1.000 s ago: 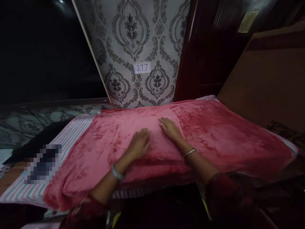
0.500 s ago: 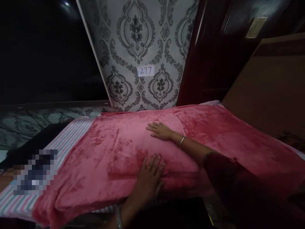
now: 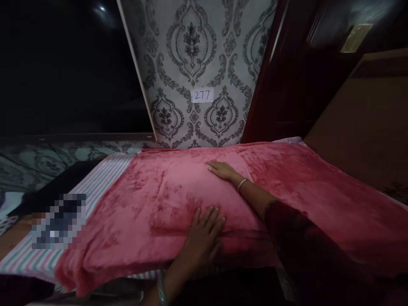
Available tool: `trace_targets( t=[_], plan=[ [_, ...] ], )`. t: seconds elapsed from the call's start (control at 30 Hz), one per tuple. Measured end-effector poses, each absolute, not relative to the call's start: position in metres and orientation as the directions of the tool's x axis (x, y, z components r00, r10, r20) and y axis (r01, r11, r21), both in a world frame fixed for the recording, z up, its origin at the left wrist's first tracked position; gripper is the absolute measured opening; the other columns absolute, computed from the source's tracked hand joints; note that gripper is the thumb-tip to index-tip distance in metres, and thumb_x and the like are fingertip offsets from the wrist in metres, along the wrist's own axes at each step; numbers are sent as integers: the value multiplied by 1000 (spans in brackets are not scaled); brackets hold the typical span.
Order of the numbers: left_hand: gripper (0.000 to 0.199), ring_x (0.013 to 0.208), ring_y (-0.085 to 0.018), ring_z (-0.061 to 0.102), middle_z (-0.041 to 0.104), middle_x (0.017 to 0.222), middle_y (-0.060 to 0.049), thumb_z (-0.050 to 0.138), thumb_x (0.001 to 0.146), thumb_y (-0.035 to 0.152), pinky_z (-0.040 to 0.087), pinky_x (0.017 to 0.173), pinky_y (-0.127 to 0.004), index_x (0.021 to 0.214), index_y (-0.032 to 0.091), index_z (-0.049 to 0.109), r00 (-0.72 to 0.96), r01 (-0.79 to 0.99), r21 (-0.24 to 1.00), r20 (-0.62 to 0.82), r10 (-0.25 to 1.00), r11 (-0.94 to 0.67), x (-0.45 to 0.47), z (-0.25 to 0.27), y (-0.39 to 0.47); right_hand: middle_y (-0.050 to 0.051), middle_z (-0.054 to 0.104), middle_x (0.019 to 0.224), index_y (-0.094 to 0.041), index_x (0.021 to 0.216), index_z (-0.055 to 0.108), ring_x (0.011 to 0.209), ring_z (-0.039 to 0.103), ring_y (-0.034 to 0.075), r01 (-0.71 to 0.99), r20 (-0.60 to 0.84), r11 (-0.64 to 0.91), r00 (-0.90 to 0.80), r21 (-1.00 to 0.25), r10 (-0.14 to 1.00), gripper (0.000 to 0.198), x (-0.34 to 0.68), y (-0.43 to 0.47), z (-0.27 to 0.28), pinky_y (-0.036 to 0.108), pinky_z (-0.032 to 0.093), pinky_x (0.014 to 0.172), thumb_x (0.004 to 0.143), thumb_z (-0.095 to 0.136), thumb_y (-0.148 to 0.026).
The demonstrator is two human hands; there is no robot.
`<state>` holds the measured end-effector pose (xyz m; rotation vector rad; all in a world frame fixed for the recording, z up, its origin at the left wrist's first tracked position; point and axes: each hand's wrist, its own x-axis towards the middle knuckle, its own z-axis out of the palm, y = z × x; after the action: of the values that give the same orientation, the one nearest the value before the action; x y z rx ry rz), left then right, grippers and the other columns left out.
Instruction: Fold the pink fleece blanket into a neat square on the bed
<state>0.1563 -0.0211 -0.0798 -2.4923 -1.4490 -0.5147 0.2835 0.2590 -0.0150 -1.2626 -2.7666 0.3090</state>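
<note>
A squarish folded bundle of pink plush fabric (image 3: 181, 193) lies on a larger pink plush blanket (image 3: 117, 229). My left hand (image 3: 204, 233) rests on the bundle's near edge, fingers stretched and spread over its top. Farther back, my right hand (image 3: 224, 171) lies palm down near the far right part of the bundle, fingers extended and close together. Each hand only presses on the fabric; neither grasps it. The fabric's inner layers are hidden.
A striped sheet (image 3: 105, 174) shows beneath the blanket at the left, with a pixelated dark object (image 3: 60, 221) on it. Behind are a large black screen (image 3: 70, 72), patterned wallpaper with a "277" label (image 3: 202, 95), and a dark red door (image 3: 293, 76). A brown panel (image 3: 366, 110) stands right.
The view has shifted so the scene sits slightly farther right. My right hand has slid a little rightward on the bundle, its fingers closer together. My left hand stays at the near edge.
</note>
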Motion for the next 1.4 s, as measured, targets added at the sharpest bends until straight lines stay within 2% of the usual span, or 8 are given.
trace_targets(
  t=[0.1,0.27,0.37,0.53,0.7,1.1,1.2,1.4],
  plan=[
    [62,154,-31,28,40,162,-12,54,93,29,5,125,-64,153,23,43,361,919,-30,469,806,-394,144,-73,-29,6,21,169,-30,162,29,156,18,28,682,18,710,-719,-177,695,58,271,239,-2,58,19,123,107,31,-49],
    [66,154,-36,25,36,164,-14,59,87,27,12,123,-64,153,25,46,190,979,-35,529,827,-202,126,-77,-43,4,22,169,-34,160,34,157,16,27,227,56,965,-970,-134,236,55,243,177,-4,58,14,124,107,38,-48],
    [72,154,-36,25,34,165,-14,62,86,27,14,123,-62,155,28,42,184,981,-51,542,820,-187,125,-90,-45,5,23,169,-30,160,34,157,17,27,72,52,990,-996,-123,79,56,230,163,-14,58,14,124,106,39,-48],
    [71,155,-35,20,35,165,-11,62,87,28,13,123,-61,155,31,43,177,980,-24,558,811,-197,127,-103,-45,3,17,170,-32,162,29,158,11,29,276,21,956,-960,-98,279,59,212,210,-17,61,11,124,106,37,-52],
    [71,157,-35,17,36,164,-11,61,86,27,13,124,-61,155,29,43,184,979,-31,536,824,-199,126,-95,-48,3,24,168,-32,163,25,154,28,25,518,-46,823,-851,-232,523,60,196,262,-23,47,22,125,107,31,-52],
    [61,152,-35,29,45,158,-14,63,90,50,9,124,-57,146,27,54,186,972,1,609,771,-235,128,-97,-46,6,19,170,-29,164,25,157,17,31,714,-77,660,-690,-234,719,61,189,257,-14,59,19,123,108,24,-53],
    [55,149,-33,35,49,155,-14,60,93,46,9,125,-56,142,24,57,176,971,12,644,745,-240,120,-86,-48,8,13,171,-28,164,24,157,11,32,615,25,771,-779,-162,627,61,185,233,-3,61,15,123,108,30,-50],
    [47,146,-37,38,51,154,-14,59,93,33,15,121,-63,139,25,61,30,996,44,646,763,-77,93,-76,-53,5,19,170,-33,161,30,158,12,27,114,22,990,-993,-86,116,58,175,173,-16,59,13,124,107,33,-53]
  ],
)
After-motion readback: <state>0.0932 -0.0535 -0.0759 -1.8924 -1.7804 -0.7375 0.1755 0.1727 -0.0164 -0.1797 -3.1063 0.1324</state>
